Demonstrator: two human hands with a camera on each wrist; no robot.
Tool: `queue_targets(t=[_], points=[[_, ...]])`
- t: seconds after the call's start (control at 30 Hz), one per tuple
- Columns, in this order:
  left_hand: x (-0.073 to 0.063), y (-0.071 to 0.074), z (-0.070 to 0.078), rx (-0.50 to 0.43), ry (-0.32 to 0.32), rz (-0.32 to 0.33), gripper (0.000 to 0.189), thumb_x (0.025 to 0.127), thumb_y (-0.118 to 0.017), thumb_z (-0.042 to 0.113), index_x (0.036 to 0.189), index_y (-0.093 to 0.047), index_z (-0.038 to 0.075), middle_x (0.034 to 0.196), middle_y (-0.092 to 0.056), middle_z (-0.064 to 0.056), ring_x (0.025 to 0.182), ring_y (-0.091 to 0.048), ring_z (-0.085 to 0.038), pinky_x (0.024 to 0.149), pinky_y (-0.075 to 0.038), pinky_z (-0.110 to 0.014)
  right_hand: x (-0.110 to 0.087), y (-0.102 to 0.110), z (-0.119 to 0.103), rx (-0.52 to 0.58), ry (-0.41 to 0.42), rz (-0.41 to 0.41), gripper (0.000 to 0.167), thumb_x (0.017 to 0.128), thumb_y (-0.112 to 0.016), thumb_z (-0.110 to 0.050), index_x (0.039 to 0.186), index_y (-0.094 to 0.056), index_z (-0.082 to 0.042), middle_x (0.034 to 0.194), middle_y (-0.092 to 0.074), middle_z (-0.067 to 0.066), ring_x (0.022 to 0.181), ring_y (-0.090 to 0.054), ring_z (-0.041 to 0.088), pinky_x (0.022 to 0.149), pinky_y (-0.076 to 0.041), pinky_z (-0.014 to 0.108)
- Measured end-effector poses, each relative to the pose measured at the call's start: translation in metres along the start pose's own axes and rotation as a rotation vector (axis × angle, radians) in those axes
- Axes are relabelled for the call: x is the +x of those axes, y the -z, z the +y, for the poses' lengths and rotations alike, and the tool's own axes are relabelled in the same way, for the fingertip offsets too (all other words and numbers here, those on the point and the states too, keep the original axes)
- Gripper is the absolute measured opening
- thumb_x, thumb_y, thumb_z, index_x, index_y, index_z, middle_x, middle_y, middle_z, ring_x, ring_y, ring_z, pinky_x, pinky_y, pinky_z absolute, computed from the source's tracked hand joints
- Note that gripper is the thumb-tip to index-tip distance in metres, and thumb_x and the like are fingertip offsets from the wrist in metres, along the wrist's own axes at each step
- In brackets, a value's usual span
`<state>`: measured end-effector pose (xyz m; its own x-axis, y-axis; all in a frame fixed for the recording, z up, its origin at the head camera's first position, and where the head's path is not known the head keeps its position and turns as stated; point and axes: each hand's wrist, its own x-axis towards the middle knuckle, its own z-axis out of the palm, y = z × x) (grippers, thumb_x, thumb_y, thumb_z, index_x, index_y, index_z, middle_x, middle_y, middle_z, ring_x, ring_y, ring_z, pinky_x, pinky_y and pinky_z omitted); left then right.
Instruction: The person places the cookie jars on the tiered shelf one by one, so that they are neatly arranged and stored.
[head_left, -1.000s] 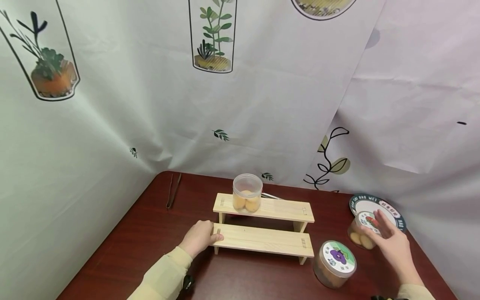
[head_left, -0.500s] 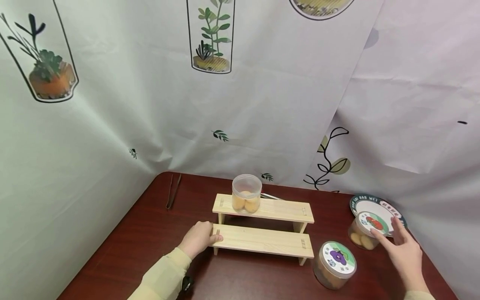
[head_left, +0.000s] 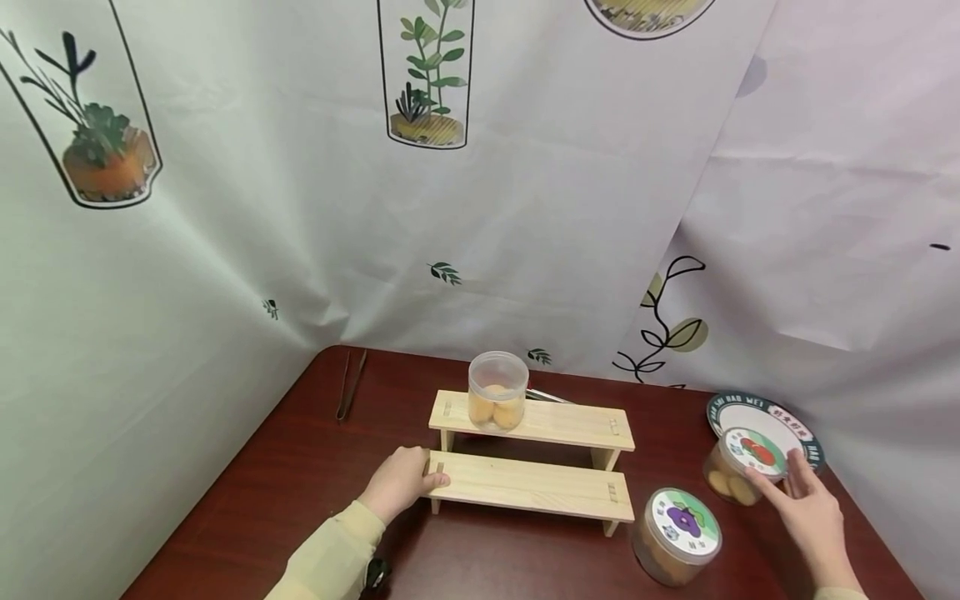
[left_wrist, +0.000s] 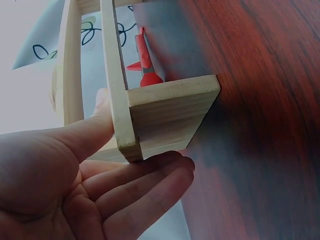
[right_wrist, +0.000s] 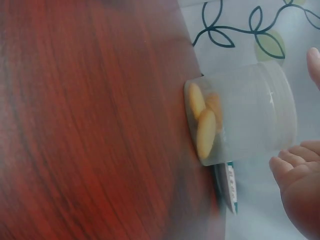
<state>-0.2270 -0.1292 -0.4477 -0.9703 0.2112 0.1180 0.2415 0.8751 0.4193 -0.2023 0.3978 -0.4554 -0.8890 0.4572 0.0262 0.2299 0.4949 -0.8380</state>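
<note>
In the last second the right hand point(head_left: 813, 518), with fingers spread, was shifted to the right edge of the tomato-labelled jar point(head_left: 738, 461) before the plate point(head_left: 748, 417), so the grip seemed not yet made, while the wooden stand point(head_left: 528, 483) was held by the left hand point(head_left: 403, 482).

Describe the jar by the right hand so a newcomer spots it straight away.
On the dark red table, find the round plate at the far right. The jar stands in front of it, beside the right hand. Its lid pictures red fruit; the nearer jar has a purple picture.
</note>
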Motion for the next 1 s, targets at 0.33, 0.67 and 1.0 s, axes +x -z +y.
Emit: queue_targets(t=[0.33,0.67,1.0], points=[[0.0,0.001,0.0,0.004,0.016,0.001,0.033,0.078,-0.076,0.034,0.072,-0.061,0.005,0.055,-0.048,0.001,0.051,-0.041,-0.013,0.05,-0.038,-0.03,0.007,-0.004,0.002,-0.033,-0.05,-0.013,0.092,0.089,-0.062,-0.044,0.15,-0.001,-0.013,0.155,-0.002,0.009,0.141,-0.014,0.026,0.1,-0.023,0.012],[-0.001,0.0,0.0,-0.02,0.006,0.013,0.034,0.077,-0.077,0.032,0.067,-0.056,0.007,0.055,-0.043,0.002,0.051,-0.039,-0.012,0.049,-0.036,-0.029,0.013,-0.007,0.004,-0.127,-0.084,-0.038,0.1,0.087,-0.062,-0.049,0.149,0.003,-0.005,0.147,-0.014,0.031,0.134,-0.024,0.045,0.103,-0.027,0.052],[-0.001,0.0,0.001,-0.017,0.012,0.012,0.034,0.078,-0.076,0.032,0.067,-0.057,0.007,0.055,-0.045,0.001,0.05,-0.039,-0.012,0.049,-0.036,-0.028,0.017,-0.007,0.003,-0.154,-0.085,-0.017,0.101,0.086,-0.062,-0.05,0.148,0.0,-0.001,0.145,-0.016,0.036,0.133,-0.026,0.049,0.104,-0.027,0.056]])
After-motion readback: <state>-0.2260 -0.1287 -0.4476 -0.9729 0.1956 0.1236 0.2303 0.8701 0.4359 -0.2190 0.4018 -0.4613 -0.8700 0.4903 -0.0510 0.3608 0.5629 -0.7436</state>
